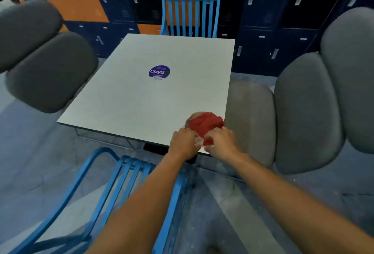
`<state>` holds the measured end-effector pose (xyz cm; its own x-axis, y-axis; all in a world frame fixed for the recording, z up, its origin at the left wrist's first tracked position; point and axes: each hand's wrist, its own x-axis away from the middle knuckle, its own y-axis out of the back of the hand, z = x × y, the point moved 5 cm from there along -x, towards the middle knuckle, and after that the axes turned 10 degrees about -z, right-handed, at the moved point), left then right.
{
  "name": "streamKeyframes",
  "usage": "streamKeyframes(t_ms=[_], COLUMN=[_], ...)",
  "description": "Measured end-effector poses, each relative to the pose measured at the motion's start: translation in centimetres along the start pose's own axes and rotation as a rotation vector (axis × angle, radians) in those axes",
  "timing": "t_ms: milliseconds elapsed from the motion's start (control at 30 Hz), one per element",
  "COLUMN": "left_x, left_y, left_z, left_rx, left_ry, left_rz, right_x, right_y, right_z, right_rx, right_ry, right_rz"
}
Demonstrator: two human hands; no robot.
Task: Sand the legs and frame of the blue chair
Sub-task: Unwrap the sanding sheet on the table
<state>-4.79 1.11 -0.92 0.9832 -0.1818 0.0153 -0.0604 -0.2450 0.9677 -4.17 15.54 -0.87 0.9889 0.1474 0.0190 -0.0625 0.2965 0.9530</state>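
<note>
A blue chair (123, 174) with a slatted back stands right in front of me, below the table's near edge; its frame looks dusty. On the near right corner of the white table (141, 100) lies a red crumpled sheet (205, 124), probably sandpaper. My left hand (184, 141) and my right hand (220, 142) both reach to its near edge, fingers curled on the sheet and a pale piece under it. What exactly each finger pinches is blurred.
A second blue chair (190, 18) stands at the table's far side. Grey padded chairs flank the table at the left (48, 71) and the right (303, 112). Orange and dark blue lockers (263, 10) line the back. A purple round sticker (159, 72) marks the tabletop.
</note>
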Motion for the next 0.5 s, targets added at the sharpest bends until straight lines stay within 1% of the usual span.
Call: streamKeyframes(t_ms=[33, 200, 400, 500], left_x=[-0.1, -0.7, -1.4, -1.7], left_y=[-0.5, -3.2, -4.3, -4.8], left_z=[0.0, 0.5, 0.4, 0.5], left_rx=[-0.004, -0.049, -0.051, -0.120], left_ry=[0.003, -0.020, -0.054, -0.084], left_rz=[0.025, 0.014, -0.105, -0.126], right_x=[-0.2, -1.2, -2.1, -2.3], right_y=[-0.5, -2.6, -3.6, -3.8], right_z=[-0.2, -1.3, -2.2, -2.4], right_rx=[0.006, 0.015, 0.093, 0.064], right_ry=[0.003, -0.007, 0.036, 0.044], right_rz=[0.021, 0.022, -0.016, -0.073])
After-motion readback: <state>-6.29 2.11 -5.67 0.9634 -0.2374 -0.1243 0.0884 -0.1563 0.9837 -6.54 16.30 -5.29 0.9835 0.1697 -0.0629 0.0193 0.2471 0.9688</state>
